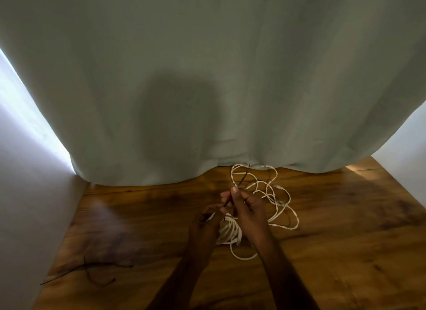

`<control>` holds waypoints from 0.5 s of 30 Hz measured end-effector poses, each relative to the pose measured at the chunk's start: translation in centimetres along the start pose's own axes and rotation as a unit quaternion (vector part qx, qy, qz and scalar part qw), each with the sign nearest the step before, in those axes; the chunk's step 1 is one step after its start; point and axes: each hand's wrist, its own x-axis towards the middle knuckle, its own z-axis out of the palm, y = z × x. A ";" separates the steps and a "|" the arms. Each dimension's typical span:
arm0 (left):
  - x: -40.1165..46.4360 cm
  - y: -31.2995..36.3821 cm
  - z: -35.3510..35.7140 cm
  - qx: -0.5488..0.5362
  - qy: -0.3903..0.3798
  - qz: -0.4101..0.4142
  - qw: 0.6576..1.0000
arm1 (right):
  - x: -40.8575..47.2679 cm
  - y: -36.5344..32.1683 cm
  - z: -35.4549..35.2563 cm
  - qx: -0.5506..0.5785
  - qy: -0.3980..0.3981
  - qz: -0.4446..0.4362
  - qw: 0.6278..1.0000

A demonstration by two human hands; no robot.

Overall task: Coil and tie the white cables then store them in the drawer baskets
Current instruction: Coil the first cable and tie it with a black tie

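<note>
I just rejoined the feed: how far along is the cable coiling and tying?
Done: one white cable is wound into a coil, held by the left hand. In hand: the right hand pinches a dark tie at the coil; whether it is fastened I cannot tell. Left: a loose white cable lies tangled on the wooden table. Spare ties wait at left. No drawer baskets are in view.

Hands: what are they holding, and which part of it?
Both hands pinch a thin dark tie: right hand near its middle, left hand at its lower end, also holding the coiled white cable.
</note>
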 end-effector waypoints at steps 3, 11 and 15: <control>-0.1 -0.3 -0.4 0.018 -0.013 0.042 0.999 | -0.2 0.5 -0.2 -0.061 0.048 -0.051 0.996; 0.0 -0.9 -1.0 0.180 -0.066 0.170 0.967 | -0.3 0.1 -0.2 -0.082 0.084 -0.087 0.989; 0.3 -0.9 -0.9 0.227 -0.055 0.198 0.952 | -0.1 0.0 -0.2 -0.083 0.084 -0.085 0.989</control>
